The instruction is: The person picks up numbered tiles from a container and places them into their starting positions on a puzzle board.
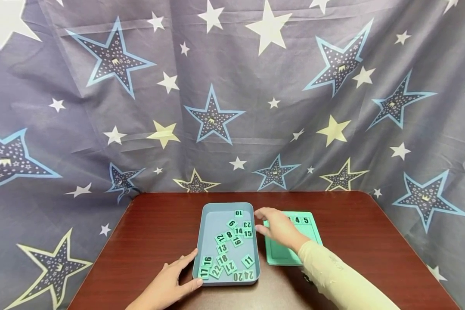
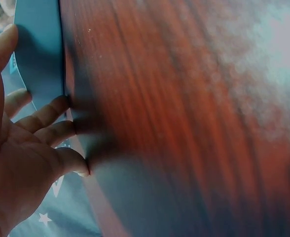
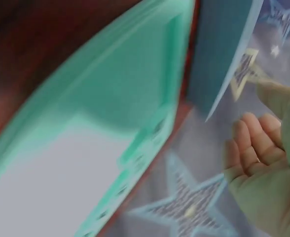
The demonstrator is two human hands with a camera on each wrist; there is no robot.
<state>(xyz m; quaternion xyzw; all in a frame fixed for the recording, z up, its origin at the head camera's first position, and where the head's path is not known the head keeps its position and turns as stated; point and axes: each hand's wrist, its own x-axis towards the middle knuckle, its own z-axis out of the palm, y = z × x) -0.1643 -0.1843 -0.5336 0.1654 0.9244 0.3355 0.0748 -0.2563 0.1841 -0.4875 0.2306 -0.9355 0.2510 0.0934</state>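
Observation:
A blue-grey tray (image 1: 217,211) holds many loose green number tiles, among them 10 (image 1: 238,213), 13 (image 1: 222,248) and 11 (image 1: 248,260). My left hand (image 1: 172,277) rests against the tray's left side, thumb at the near corner, fingers stretched along the wall. To the right lies a green tile frame (image 1: 280,254) with 4 (image 1: 297,220) and 5 (image 1: 305,220) in its top row; my right hand and forearm cover part of that row. Fingers loosely bent and holding nothing, my right hand (image 1: 279,226) hovers over the gap between tray and frame. In the right wrist view its palm (image 3: 263,182) shows bare.
A dark red-brown wooden table (image 1: 151,228) carries both things. Behind it hangs a grey curtain (image 1: 232,107) printed with stars. A small dark object (image 1: 308,279) shows beneath the right sleeve (image 1: 333,271).

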